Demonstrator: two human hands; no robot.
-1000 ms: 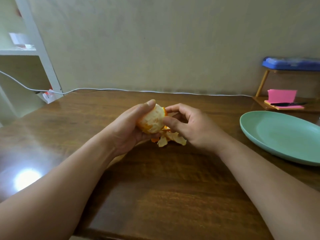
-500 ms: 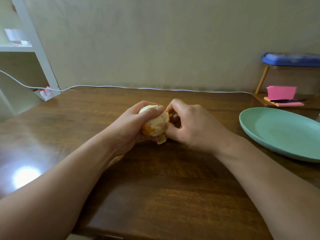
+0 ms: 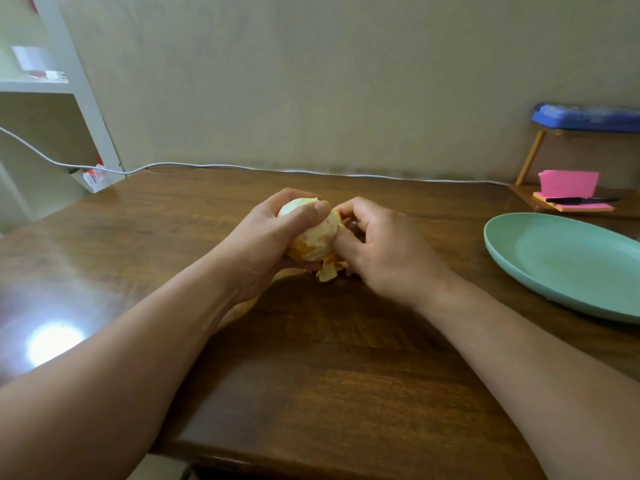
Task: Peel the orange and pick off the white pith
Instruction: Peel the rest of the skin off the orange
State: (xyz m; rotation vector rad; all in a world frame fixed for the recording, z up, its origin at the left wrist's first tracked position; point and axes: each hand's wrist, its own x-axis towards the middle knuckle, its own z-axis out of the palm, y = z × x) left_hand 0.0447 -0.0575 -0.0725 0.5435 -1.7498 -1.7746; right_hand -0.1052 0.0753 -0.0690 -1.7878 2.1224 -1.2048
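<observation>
Head view: the orange [image 3: 314,237] is held just above the tabletop [image 3: 311,358], well to the left of the green plate [image 3: 561,271]. Most of it is bare, showing pale pith. The left hand [image 3: 268,237] grips the orange from the orange's left, thumb curled over the top and fingers underneath. The right hand [image 3: 381,249] is touching the orange's right side. Its thumb is against the fruit and its fingers are curled in, seemingly pinching a strip of peel [image 3: 341,219] at the upper right edge, though the fingertips are hidden. Loose peel scraps [image 3: 328,271] lie directly under the orange. The remaining peel faces the right hand, so the pull will probably go rightward, away from the orange, while the left hand braces or turns it.
</observation>
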